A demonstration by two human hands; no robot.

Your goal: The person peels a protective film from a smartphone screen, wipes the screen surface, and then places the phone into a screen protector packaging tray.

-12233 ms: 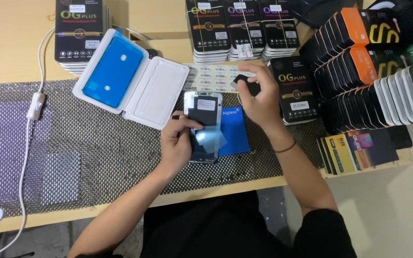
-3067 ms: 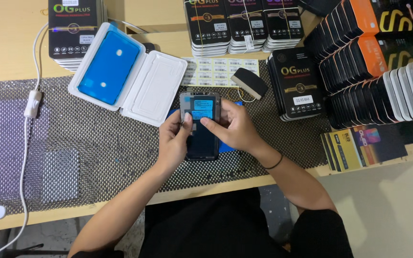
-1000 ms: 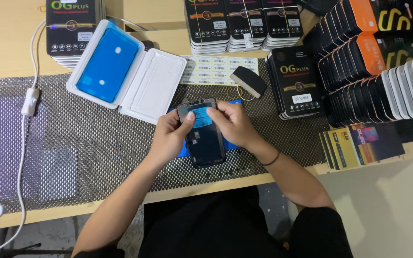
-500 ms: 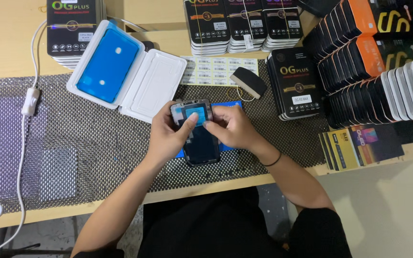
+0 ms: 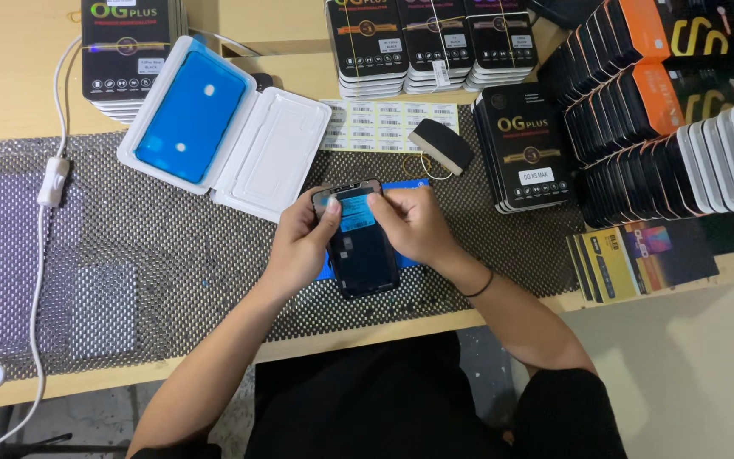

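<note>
Much of the phone screen is hidden: its left edge is covered by the left hand and its upper right corner by the right hand, so only the dark middle, a light blue patch near the top and the lower end are seen. A blue sheet beneath it is shown only as slivers beside the hands. What lies under the right fingertips at the top edge is too small to be made out. The person's head and shoulders are cut off at the bottom of the view, and the stacked boxes at the right are cropped by the frame. The phone screen is held just above the dark mesh mat, near the front edge of the wooden table, in front of the open white case with its blue insert. The left hand is wrapped around the left side of the screen, thumb laid on its face and fingers curled behind, so that the screen is pinched. The right hand is bent over the top right corner, fingers pressed together on the upper edge; a dark band is worn at that wrist. Both forearms are brought in from below and angled toward each other. A white cable is laid along the left of the mat, and a small black pad is set on a label sheet behind the hands.
</note>
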